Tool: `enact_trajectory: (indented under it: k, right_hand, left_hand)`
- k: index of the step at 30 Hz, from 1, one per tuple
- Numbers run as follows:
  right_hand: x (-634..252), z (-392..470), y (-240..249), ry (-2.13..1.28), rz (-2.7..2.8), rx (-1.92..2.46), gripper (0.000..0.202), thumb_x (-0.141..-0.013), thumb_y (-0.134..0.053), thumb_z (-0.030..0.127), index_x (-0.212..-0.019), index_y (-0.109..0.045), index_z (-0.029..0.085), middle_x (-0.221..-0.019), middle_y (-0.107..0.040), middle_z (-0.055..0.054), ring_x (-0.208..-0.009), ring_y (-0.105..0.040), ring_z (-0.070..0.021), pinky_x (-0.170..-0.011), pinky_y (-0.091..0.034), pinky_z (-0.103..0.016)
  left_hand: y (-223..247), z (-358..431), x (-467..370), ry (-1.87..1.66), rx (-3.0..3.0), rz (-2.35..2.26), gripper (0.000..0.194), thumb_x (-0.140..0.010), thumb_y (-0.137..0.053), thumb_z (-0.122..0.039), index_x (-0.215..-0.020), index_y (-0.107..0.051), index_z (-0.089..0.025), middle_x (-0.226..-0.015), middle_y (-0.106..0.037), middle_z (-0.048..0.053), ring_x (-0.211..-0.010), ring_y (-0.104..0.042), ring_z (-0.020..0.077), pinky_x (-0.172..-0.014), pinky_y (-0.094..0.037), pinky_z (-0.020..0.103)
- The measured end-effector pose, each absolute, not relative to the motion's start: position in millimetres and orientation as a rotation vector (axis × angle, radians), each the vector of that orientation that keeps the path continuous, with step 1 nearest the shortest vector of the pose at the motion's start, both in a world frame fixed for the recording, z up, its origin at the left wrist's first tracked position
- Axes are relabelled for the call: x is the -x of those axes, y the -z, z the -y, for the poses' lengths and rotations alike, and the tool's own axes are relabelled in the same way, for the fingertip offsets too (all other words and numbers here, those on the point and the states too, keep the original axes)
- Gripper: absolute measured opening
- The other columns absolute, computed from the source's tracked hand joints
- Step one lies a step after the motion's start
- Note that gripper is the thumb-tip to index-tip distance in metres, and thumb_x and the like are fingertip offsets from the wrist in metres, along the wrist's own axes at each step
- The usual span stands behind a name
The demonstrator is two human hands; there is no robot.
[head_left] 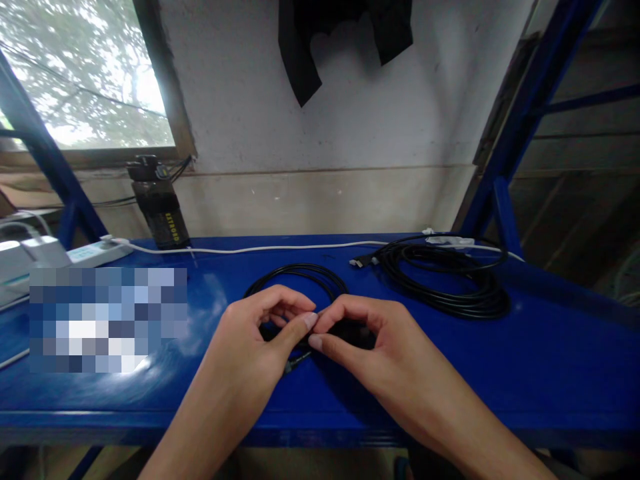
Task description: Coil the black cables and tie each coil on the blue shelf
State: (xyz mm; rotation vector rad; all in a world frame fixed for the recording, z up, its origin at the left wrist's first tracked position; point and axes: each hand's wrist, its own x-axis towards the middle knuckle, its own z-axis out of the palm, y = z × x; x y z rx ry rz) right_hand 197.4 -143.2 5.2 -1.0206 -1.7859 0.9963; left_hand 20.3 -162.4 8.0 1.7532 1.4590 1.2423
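Note:
My left hand (270, 340) and my right hand (370, 333) meet at their fingertips above the middle of the blue table. The thumb and fingers of each hand are pinched together. Whatever they hold between the tips is too small or hidden to name. Beneath and behind them lies a coiled black cable (300, 269), partly covered by my hands. One cable connector (296, 363) shows just below my left fingers. To the right rests a larger coil of black cable (450, 303), its plug (361, 262) pointing left.
On the blue table (550, 360), a dark bottle (163, 210) stands at the back left, near a white power strip (100, 252) with chargers. A white cord (260, 249) runs along the back edge. Blue metal posts rise at both sides. A blurred patch covers the left.

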Motion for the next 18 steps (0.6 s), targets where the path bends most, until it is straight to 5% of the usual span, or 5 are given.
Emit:
enact_trajectory:
  k: [18]
  right_hand:
    - [-196.4, 140.6, -2.3, -0.985, 1.722, 1.032, 0.006, -0.084, -0.077, 0.02, -0.079, -0.078, 0.021, -0.077, -0.076, 0.003, -0.076, -0.066, -0.0171, -0.069, -0.048, -0.027]
  left_hand:
    - [-10.2, 168.0, -25.7, -1.224, -1.842, -1.471, 0.01, -0.087, -0.075, -0.031, -0.079, -0.075, -0.024, -0.074, -0.072, -0.004, -0.074, -0.065, 0.0166, -0.072, -0.047, 0.029]
